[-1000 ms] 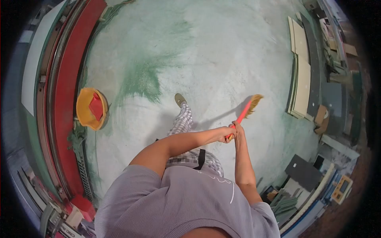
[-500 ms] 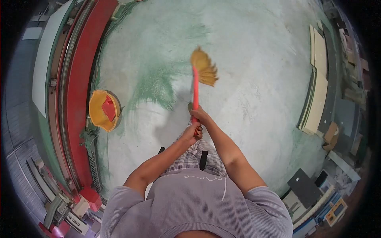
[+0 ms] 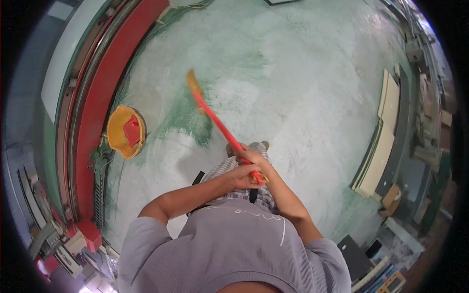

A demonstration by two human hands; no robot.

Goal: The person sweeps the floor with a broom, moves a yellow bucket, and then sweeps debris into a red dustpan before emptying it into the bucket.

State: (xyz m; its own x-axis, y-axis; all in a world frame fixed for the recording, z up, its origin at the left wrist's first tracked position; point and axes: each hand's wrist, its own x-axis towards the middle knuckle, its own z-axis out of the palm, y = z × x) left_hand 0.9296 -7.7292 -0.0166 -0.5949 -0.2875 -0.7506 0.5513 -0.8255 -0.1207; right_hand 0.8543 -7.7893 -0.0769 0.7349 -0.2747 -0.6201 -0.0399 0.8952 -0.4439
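Observation:
A broom (image 3: 222,127) with a red handle and a yellow-brown bristle head reaches out ahead and to the left over the floor. The bristles are blurred and seen nearly edge-on. My left hand (image 3: 244,177) is closed round the handle by its near end, where a yellow loop shows. Just farther along the handle, my right hand (image 3: 251,155) is wrapped round it too. Beneath the broom head, a darker green patch (image 3: 188,117) shows in the whitish, streaked floor (image 3: 312,97).
To the left stands a yellow tub (image 3: 117,132) with a red piece (image 3: 132,131) inside, beside a long red machine beam (image 3: 105,93). Cream boards (image 3: 378,156) lie along the right. A dark panel (image 3: 359,256) and stacked items are at lower right. My feet are below my hands.
The broom head has swung from ahead of me over to the left, and the handle now slants that way. Both hands have come slightly nearer my body and stay on the handle.

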